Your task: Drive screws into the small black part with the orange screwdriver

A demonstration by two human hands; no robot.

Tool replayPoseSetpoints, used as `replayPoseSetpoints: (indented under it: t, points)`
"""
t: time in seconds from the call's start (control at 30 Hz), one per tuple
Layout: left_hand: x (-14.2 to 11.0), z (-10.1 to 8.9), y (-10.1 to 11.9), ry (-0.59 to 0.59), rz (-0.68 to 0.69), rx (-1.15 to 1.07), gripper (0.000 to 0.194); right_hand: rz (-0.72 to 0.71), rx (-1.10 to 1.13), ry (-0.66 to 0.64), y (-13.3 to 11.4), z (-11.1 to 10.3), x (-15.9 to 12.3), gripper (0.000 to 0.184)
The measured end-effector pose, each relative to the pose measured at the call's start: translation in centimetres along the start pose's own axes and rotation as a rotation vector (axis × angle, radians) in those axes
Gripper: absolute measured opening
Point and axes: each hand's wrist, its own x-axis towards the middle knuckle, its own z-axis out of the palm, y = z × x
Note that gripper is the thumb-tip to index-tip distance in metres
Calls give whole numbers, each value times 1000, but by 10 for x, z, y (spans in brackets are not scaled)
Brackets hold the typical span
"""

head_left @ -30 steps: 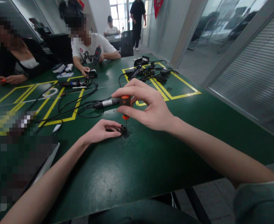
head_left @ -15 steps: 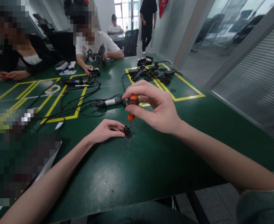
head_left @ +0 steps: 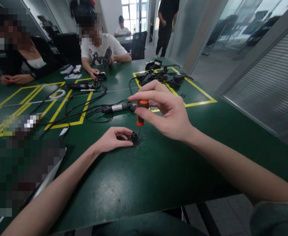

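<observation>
Screwdriver (head_left: 140,120), long axis near vertical, stands tip-down beside the right edge of the black fitting (head_left: 134,138), right hand (head_left: 170,114) clamped around it above, left hand (head_left: 112,139) pinching the fitting's left side.

Orange-ended screwdriver (head_left: 140,122) — upright; black fitting (head_left: 134,139) — at tip

Tabletop (head_left: 158,183), green, yellow tape outlines (head_left: 200,103); thereon: small black fitting (head_left: 134,140), silver-and-black cylindrical tool (head_left: 117,108), white coil (head_left: 57,98), tangled black cables (head_left: 174,84).
</observation>
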Motion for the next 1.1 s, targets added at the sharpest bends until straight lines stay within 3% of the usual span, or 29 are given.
replayPoseSetpoints:
  t: [0.33,0.53,0.77,0.97,1.1]
  points:
    - [2,0,2,-47,-50,-55,34,43,165,-67,0,0,1,29]
    - [2,1,7,-95,-24,-88,37,10,47,-28,-4,-1,1,20]
    - [1,-2,6,-99,-10,-63,28,6,158,-104,0,0,-1,36]
    - [0,-2,0,-80,44,-52,55,-13,59,-54,-2,0,-1,25]
    - [-2,3,-2,13,41,-14,47,-6,34,-11,-3,1,-1,26]
